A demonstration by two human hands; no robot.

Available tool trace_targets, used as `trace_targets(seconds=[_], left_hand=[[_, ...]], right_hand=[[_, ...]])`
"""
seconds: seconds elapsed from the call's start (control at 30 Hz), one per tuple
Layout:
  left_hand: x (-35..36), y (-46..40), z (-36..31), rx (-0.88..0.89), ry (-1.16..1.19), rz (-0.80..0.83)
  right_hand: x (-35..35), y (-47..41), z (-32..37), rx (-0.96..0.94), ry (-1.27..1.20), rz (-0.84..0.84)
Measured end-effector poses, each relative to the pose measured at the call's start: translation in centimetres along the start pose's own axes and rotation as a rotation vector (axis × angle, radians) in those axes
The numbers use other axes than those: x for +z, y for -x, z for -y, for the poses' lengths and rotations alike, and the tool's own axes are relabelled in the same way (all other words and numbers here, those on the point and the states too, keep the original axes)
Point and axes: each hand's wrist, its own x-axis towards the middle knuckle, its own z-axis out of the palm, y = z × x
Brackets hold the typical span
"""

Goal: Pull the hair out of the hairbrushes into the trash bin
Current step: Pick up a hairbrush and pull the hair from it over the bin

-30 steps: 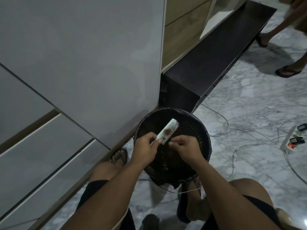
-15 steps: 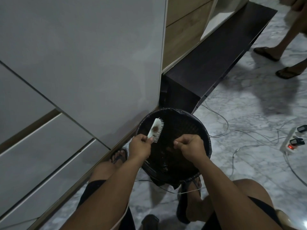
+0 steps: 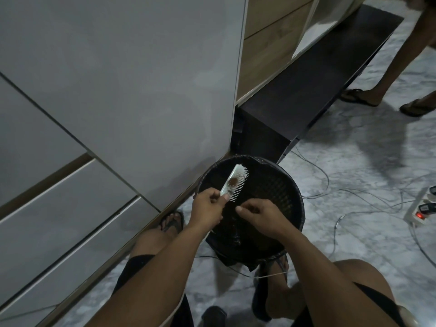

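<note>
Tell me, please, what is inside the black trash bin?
The trash bin shows a perforated inner wall and a dark liner. Its bottom is too dark to read, and the right hand and left hand cover part of it.

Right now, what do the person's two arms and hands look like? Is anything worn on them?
Both forearms are bare up to the bottom edge of the picture: no sleeves show. The left hand and the right hand wear no gloves. I can see no watch, bracelet or ring on either one, though the light is dim. No markings are visible.
</note>
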Motion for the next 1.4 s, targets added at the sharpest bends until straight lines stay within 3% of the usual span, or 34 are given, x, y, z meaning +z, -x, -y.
trace_targets(seconds=[0.27,0.4,0.57,0.8,0.93,1.1,1.4], left_hand=[[-0.3,-0.5,0.5,-0.112,-0.025,-0.205],[-1.0,-0.9,0.5,-0.175,0.012,-0.282],[-1.2,-0.5,-0.2,-0.18,0.061,-0.126],[-0.2,0.4,-0.4,-0.21,0.107,0.026],[-0.1,0.6,-0.5,-0.2,0.065,0.08],[-0.1,0.7,-0.3,-0.165,-0.016,0.139],[-0.2,1.3,-0.4,-0.162,-0.129,0.252]], right_hand=[[-0.4,-0.1,0.2,0.022,-0.02,-0.054],[-1.0,-0.2,0.1,0.072,-0.202,-0.141],[-1.4,-0.6,-0.8,0.055,-0.108,-0.262],[0.2,-0.7,-1.5,0.118,0.068,-0.119],[0.0,-0.4,-1.5,0.127,0.062,-0.165],[-0.4,-0.7,-1.2,0.064,-0.074,-0.396],[0.7,-1.2,-1.5,-0.126,0.071,-0.35]])
